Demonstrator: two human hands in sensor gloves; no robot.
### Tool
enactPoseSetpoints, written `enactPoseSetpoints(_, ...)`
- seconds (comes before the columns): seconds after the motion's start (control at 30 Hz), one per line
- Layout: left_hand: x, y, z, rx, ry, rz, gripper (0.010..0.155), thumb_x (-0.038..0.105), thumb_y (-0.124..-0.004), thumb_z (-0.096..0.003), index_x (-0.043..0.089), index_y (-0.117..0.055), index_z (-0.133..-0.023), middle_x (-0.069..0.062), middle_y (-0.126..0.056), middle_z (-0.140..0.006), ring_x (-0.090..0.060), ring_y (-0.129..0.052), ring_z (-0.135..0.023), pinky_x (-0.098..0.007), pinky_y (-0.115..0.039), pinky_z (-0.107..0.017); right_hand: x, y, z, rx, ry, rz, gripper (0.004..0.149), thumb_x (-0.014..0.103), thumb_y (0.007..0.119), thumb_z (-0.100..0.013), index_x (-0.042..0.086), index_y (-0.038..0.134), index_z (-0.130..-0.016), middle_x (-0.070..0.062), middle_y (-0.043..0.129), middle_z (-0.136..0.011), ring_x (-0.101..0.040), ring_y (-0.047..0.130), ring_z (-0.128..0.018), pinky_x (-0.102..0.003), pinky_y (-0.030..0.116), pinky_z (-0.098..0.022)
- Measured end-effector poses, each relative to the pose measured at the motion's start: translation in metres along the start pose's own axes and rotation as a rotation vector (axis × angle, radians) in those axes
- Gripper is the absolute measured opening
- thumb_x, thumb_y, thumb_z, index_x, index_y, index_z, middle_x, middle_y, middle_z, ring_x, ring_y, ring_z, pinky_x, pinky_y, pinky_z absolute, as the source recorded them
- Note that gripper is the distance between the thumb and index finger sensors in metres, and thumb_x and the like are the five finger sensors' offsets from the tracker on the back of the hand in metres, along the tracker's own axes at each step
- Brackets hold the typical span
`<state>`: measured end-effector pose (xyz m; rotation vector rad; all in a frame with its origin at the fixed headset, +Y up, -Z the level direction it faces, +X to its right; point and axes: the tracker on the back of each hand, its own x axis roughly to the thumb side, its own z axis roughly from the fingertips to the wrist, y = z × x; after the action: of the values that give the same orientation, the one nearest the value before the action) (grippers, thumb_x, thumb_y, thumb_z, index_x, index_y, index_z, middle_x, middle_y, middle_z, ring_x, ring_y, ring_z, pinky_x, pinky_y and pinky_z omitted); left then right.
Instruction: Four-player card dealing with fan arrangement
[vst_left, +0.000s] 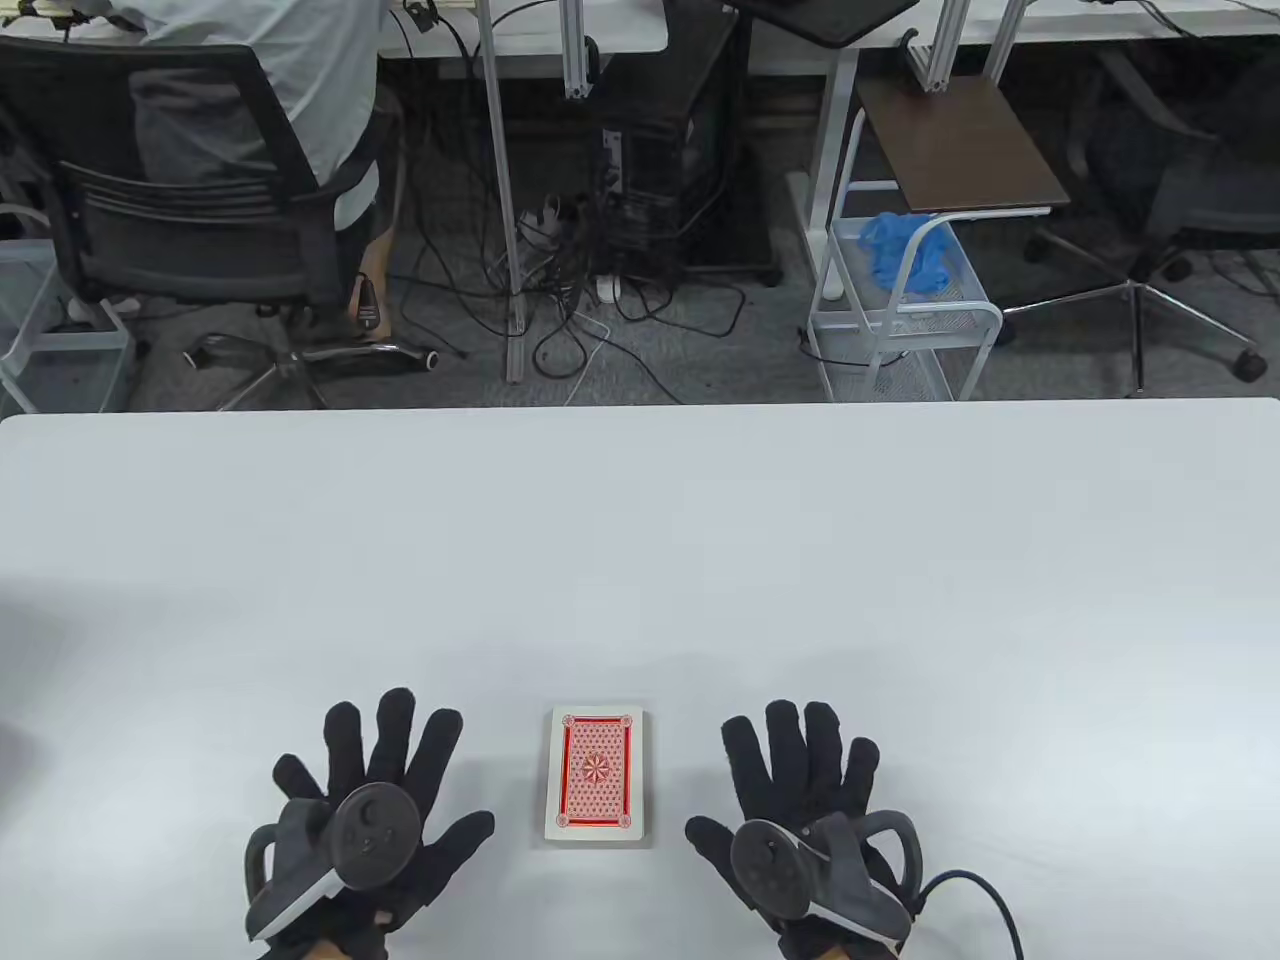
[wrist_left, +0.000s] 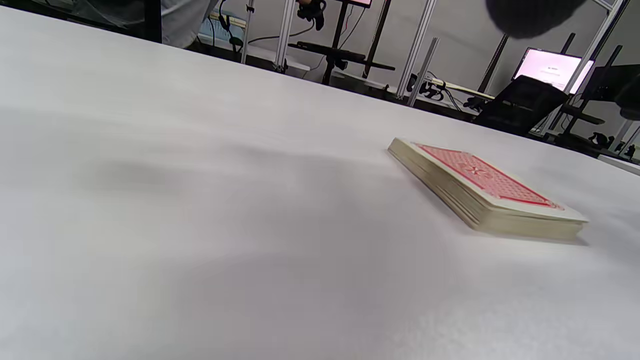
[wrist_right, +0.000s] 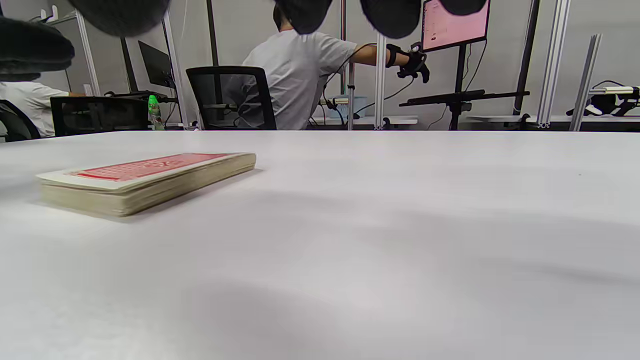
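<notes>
A squared deck of cards with a red patterned back lies face down near the front edge of the white table. My left hand lies flat to its left, fingers spread and straight, holding nothing. My right hand lies flat to the deck's right, also spread and empty. Neither hand touches the cards. The left wrist view shows the deck at right. In the right wrist view the deck sits at left, with dark fingertips along the top edge.
Beyond the table's far edge are an office chair with a seated person, cables on the floor, a computer tower and a white cart. A cable trails from my right wrist.
</notes>
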<state>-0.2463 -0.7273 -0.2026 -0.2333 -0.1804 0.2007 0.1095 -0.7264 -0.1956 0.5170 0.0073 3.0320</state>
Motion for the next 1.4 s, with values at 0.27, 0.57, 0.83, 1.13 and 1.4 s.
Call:
enactPoseSetpoints(0.27, 0.001, -0.003, -0.001, -0.022, 0.007, -0.001, 0.091, 0.082, -0.054, -0.0494, 0.038, -0.018, -0.121, -0.011, -0.006, -0.131, -0.058, -0.011, -0.118, -0.086, -0.018, -0.066, 0.003, -0.003, 0.005, -0.002, 0.001, -0.003, 0.093, 0.063, 0.056, -0.057, 0.004, 0.029, -0.124, -0.043, 0.027, -0.122, -0.074, 0.021, -0.104, -0.09, 0.025, -0.062)
enactPoseSetpoints(0.57, 0.011, -0.004, -0.008, -0.079, 0.022, 0.166, 0.096, 0.081, -0.054, -0.051, 0.028, -0.017, -0.122, -0.027, -0.01, -0.126, -0.054, -0.011, -0.117, -0.083, -0.018, -0.068, 0.032, 0.003, -0.011, 0.016, -0.072, -0.02, 0.091, 0.063, 0.056, -0.057, 0.002, 0.038, -0.123, -0.043, 0.036, -0.121, -0.074, 0.035, -0.104, -0.087, 0.037, -0.063)
enactPoseSetpoints(0.83, 0.042, -0.016, -0.04, -0.18, 0.224, 0.579, 0.084, 0.063, -0.065, -0.0558, 0.01, -0.045, -0.118, -0.03, -0.061, -0.119, -0.057, -0.071, -0.102, -0.069, -0.064, -0.071, 0.053, 0.022, -0.051, 0.171, 0.166, -0.688, 0.09, 0.058, 0.053, -0.061, -0.007, 0.035, -0.121, -0.051, 0.035, -0.115, -0.079, 0.051, -0.096, -0.084, 0.053, -0.06)
enactPoseSetpoints(1.13, 0.063, -0.03, -0.061, -0.22, 0.269, 0.733, 0.08, 0.059, -0.066, -0.0574, 0.011, -0.046, -0.118, -0.03, -0.058, -0.117, -0.055, -0.074, -0.091, -0.06, -0.08, -0.065, 0.063, 0.038, -0.072, 0.115, 0.417, -1.077, 0.092, 0.05, 0.062, -0.063, -0.018, 0.029, -0.116, -0.059, 0.03, -0.108, -0.075, 0.048, -0.091, -0.08, 0.062, -0.051)
enactPoseSetpoints(1.4, 0.059, -0.03, -0.063, -0.271, 0.233, 0.775, 0.08, 0.058, -0.066, -0.0574, 0.011, -0.044, -0.119, -0.032, -0.053, -0.119, -0.056, -0.07, -0.094, -0.061, -0.078, -0.066, 0.04, 0.049, -0.095, 0.208, 0.569, -1.201, 0.083, 0.039, 0.072, -0.061, -0.017, 0.042, -0.115, -0.033, 0.078, -0.099, -0.047, 0.082, -0.072, -0.062, 0.078, -0.049)
